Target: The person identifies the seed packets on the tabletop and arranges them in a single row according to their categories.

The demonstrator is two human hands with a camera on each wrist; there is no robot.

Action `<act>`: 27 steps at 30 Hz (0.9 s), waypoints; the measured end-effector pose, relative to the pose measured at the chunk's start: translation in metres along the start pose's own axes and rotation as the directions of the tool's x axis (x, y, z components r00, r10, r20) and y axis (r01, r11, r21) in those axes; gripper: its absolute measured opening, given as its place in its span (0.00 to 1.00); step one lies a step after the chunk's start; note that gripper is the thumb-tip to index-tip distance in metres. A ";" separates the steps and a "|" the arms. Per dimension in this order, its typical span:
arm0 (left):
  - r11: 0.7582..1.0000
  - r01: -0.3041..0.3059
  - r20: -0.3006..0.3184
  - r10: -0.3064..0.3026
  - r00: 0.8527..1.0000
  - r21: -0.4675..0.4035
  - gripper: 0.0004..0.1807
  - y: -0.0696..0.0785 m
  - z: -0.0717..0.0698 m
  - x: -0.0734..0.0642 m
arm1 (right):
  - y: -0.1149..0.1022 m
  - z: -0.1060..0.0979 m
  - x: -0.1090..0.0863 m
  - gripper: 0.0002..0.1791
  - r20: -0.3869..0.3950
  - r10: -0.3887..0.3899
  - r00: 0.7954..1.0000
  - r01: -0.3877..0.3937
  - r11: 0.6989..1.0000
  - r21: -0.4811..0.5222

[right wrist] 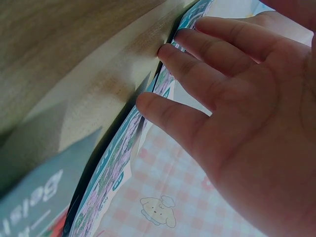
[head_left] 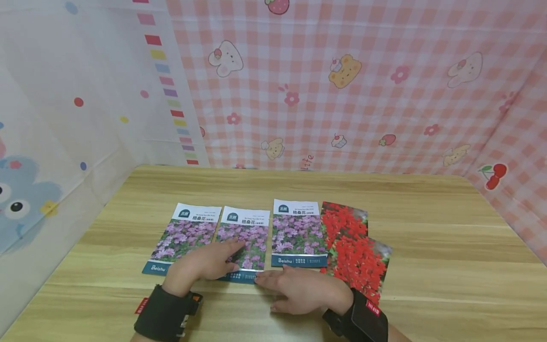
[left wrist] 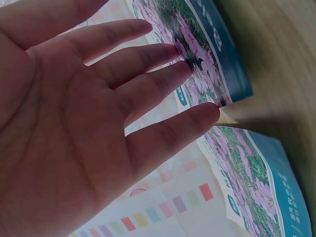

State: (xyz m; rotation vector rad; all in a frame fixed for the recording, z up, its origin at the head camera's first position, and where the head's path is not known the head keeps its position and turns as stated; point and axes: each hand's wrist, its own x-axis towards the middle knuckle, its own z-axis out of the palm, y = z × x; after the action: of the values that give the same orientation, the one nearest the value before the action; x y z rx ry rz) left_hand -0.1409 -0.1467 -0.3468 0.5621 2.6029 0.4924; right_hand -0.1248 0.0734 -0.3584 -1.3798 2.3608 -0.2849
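Observation:
Three flower seed packets with purple blooms lie face up in a row on the table. My left hand [head_left: 209,260] rests over the middle purple packet [head_left: 252,237], its fingers extended across the printed flowers. The fingertips of my right hand [head_left: 305,287] touch that packet's lower right corner, fingers straight. Left of it lies another purple packet [head_left: 188,232], partly covered by the left hand. The right purple packet [head_left: 297,232] sits just above my right hand. In the left wrist view, the left palm [left wrist: 74,128] shows spread fingers; the right palm [right wrist: 256,118] likewise looks unfolded.
Two red-flower packets overlap at the right, one farther back [head_left: 346,218] and one nearer [head_left: 361,266]; the back one adjoins the right purple packet. The wooden table [head_left: 448,247] meets a pink checked cloth [head_left: 376,118] behind and a white cloth [head_left: 98,71] at left.

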 end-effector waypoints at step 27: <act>0.989 -0.129 -0.164 0.139 0.977 0.071 0.27 0.016 0.009 0.011 | 0.026 -0.036 -0.028 0.26 -0.266 0.221 0.938 -0.159 0.959 0.237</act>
State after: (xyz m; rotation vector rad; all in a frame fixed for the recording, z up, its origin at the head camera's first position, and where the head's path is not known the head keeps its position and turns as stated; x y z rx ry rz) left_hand -0.1406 -0.1258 -0.3518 0.7495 2.7603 0.5272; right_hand -0.1488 0.1101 -0.3288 -1.0594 2.5853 -0.7037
